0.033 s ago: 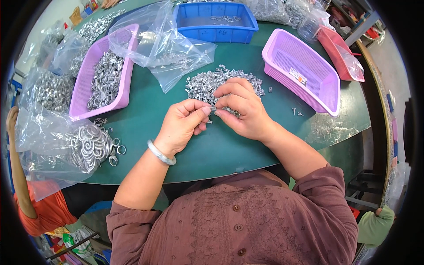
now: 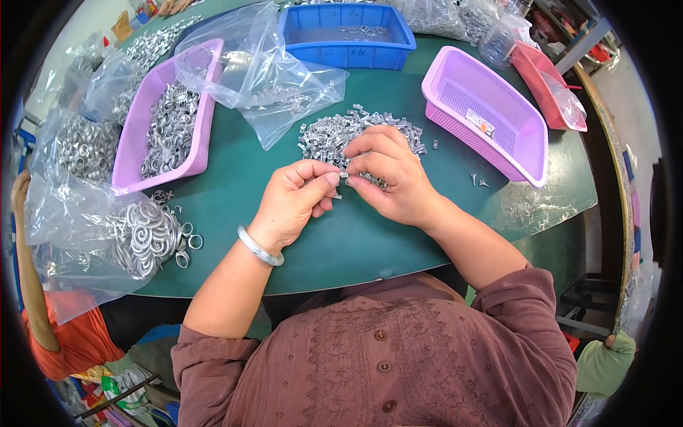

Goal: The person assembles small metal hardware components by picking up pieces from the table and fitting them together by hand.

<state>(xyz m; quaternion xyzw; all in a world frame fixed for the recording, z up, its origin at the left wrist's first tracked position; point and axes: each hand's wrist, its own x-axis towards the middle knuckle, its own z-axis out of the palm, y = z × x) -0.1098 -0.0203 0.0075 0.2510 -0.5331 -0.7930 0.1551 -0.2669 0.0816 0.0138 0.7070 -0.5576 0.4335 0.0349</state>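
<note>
Between the fingertips of both hands is a small silvery metal piece [image 2: 343,175], too small to make out in detail. My left hand [image 2: 295,196], with a pale bangle [image 2: 260,247] on its wrist, pinches it between thumb and forefinger. From the other side, the thumb and curled forefinger of my right hand [image 2: 398,178] close on its right end. Just beyond them lies a heap of small metal pieces [image 2: 327,135], partly hidden by the right hand's raised fingers. Below the left fingertips, another small piece [image 2: 338,197] shows.
A lilac basket [image 2: 208,135] of metal rings stands left, near bagged rings [image 2: 146,238]. Behind the heap are a clear plastic bag [image 2: 274,107] and a blue crate [image 2: 348,55]. At right stand another lilac basket [image 2: 491,146] and a red one [image 2: 530,78]. A co-worker's arm [image 2: 32,263] is far left.
</note>
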